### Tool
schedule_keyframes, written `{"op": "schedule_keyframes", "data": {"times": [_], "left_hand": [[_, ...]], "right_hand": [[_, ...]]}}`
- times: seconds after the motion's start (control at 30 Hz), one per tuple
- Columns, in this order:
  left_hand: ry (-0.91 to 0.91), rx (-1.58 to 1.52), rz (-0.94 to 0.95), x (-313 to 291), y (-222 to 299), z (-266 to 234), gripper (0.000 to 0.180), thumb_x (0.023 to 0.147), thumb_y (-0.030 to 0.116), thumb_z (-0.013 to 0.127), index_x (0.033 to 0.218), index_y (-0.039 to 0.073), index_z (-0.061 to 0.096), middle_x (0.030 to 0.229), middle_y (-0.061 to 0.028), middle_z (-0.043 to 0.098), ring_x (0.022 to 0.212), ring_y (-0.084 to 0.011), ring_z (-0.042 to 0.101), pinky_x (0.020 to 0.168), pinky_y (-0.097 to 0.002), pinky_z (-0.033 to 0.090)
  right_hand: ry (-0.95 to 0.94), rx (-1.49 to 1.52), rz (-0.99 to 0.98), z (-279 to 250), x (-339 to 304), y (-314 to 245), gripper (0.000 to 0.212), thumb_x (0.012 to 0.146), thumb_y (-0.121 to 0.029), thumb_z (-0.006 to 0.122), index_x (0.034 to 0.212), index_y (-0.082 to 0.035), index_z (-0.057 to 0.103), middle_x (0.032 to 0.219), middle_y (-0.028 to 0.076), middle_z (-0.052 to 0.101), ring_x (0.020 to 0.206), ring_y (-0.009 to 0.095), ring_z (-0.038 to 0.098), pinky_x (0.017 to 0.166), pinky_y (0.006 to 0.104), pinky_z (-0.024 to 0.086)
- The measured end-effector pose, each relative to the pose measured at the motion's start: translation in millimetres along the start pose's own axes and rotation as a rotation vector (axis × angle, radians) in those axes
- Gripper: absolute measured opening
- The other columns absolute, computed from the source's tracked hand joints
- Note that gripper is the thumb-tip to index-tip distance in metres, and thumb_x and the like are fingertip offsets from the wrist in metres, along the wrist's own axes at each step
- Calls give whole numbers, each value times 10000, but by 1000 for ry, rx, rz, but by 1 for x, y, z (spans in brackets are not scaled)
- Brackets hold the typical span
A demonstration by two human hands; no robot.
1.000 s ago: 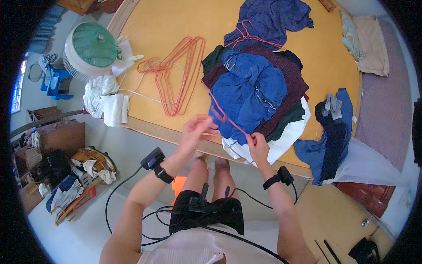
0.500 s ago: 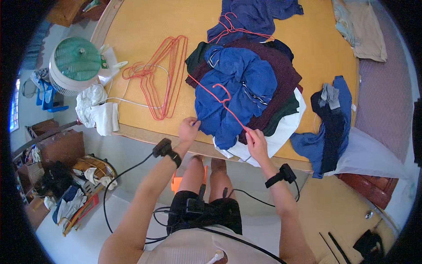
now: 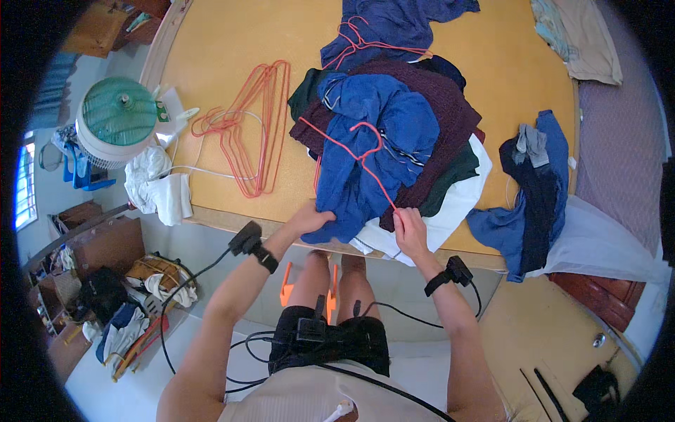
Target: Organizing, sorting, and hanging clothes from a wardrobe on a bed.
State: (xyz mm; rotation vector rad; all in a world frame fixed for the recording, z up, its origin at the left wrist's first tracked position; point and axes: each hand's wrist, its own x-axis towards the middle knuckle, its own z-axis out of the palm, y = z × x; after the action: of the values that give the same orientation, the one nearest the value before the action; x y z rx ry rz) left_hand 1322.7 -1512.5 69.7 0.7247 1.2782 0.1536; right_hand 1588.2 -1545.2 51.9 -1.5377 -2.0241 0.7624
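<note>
My right hand (image 3: 410, 231) is closed on the lower right end of a red wire hanger (image 3: 363, 160). The hanger lies over a crumpled blue garment (image 3: 383, 116) with striped trim, its hook toward the far side. A red stretch of wire also shows at the garment's left edge; the rest of the hanger's lower part is hidden by cloth. At the table's near edge, my left hand (image 3: 309, 219) pinches the near left edge of the blue garment. Underneath lies a heap with a maroon knit garment (image 3: 460, 109), dark green cloth (image 3: 450, 186) and white cloth (image 3: 453, 225).
Several red hangers (image 3: 264, 133) lie left on the yellow tabletop (image 3: 218, 63). More hangers (image 3: 358, 46) rest on a navy garment (image 3: 415, 28) at the far side. A fan (image 3: 119, 116) stands left; blue and black clothes (image 3: 538, 190) hang over the right edge.
My left hand has drawn the blue garment's near edge slightly nearer and to the right. The hanger's hook has shifted a little right and far, while my right hand keeps its hold.
</note>
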Motion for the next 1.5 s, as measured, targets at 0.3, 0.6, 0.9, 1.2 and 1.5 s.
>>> {"op": "schedule_keyframes", "data": {"times": [0.3,0.6,0.9,1.2,1.5], "left_hand": [[-31,-542,-44,-29,50,11,485,649,165,672,1058,-33,502,953,-112,579,880,-191,554,789,-308,440],[-96,46,195,-111,209,25,367,744,213,614,1035,10,521,899,-62,584,798,-114,545,709,-257,445],[-346,-199,751,-266,439,54,234,755,122,560,938,-24,550,881,-107,608,766,-172,605,745,-294,489],[-664,-255,934,-407,520,129,170,797,120,489,842,-34,543,784,-115,586,684,-199,582,682,-300,489],[-834,-300,900,-449,512,129,136,797,97,462,716,-11,480,662,-124,555,578,-225,576,623,-318,523]], "right_hand": [[48,30,80,-16,9,9,114,814,-110,480,880,-19,495,740,141,556,644,308,553,536,378,440],[269,223,38,-134,63,-30,100,848,-71,423,900,-2,473,689,120,583,603,244,596,524,316,467],[506,110,-124,-344,127,-164,153,868,-103,416,941,17,477,644,101,582,570,159,599,511,260,489],[520,588,-87,-406,103,-241,219,900,-221,377,787,-52,462,503,4,449,414,56,419,377,191,324],[420,612,2,-391,87,-257,236,884,-285,418,798,-76,485,515,-24,436,405,50,435,364,174,329]]}}
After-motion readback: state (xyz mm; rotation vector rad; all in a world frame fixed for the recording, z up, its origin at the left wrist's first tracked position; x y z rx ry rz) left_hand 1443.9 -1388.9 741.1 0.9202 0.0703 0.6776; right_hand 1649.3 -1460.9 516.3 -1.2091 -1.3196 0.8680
